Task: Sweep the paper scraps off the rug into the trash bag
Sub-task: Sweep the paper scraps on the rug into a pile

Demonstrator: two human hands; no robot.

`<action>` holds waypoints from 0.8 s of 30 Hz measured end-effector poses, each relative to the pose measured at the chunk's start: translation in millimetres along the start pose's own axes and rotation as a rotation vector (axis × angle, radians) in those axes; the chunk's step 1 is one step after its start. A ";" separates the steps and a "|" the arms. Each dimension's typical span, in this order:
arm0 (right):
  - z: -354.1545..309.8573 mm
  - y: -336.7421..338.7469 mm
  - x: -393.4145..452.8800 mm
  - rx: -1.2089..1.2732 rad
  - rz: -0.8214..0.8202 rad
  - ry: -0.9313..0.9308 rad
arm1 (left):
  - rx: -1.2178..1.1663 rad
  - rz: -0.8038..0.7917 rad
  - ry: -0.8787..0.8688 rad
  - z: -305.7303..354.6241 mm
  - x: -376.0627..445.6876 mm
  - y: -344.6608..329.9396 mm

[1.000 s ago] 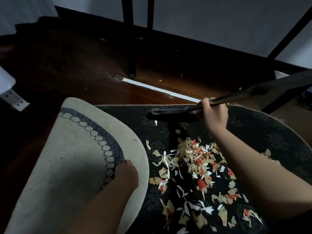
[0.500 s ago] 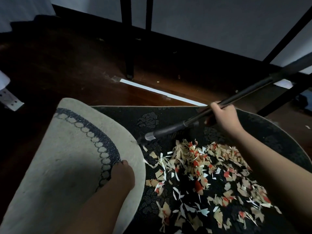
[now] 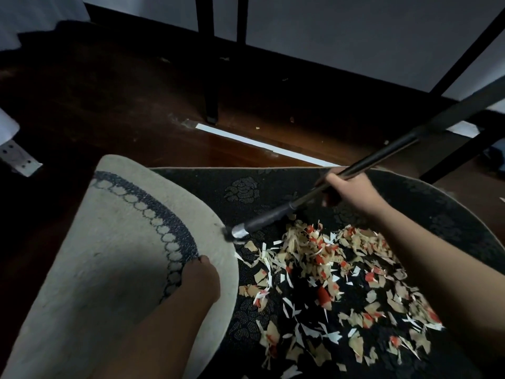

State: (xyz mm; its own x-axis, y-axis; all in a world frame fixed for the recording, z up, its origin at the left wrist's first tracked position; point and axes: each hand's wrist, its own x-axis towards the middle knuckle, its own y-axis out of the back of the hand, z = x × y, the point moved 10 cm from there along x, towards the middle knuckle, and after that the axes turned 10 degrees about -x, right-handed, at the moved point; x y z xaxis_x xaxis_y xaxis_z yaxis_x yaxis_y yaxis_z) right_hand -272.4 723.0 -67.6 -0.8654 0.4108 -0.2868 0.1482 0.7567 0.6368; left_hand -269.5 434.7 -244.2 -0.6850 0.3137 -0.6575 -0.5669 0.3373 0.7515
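Dark rug | right hand grips broom handle | paper scraps just below it

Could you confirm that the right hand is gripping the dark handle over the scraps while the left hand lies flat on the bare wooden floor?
Not quite. The head view shows the left hand holding the folded-up edge of the rug, its pale underside turned up, not lying on the floor. The rest stands: the right hand has its grip on the dark handle above the paper scraps.
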 end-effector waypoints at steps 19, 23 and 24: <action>33.1 9.1 -13.6 -0.043 -0.030 0.026 | 0.056 -0.015 0.009 7.3 -10.3 0.5; 40.2 31.3 -26.7 -0.116 -0.055 0.039 | 0.085 0.002 -0.029 17.2 -10.3 2.3; 40.1 39.2 -28.5 -0.114 -0.039 0.044 | 0.088 0.002 -0.035 19.2 -10.1 2.5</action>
State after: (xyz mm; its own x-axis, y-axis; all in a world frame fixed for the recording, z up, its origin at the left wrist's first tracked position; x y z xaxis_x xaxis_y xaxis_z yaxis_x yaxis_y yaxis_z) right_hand -222.7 761.4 -63.2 -0.8900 0.3575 -0.2831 0.0606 0.7080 0.7037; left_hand -255.2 449.4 -236.7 -0.6689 0.3447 -0.6586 -0.5220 0.4130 0.7463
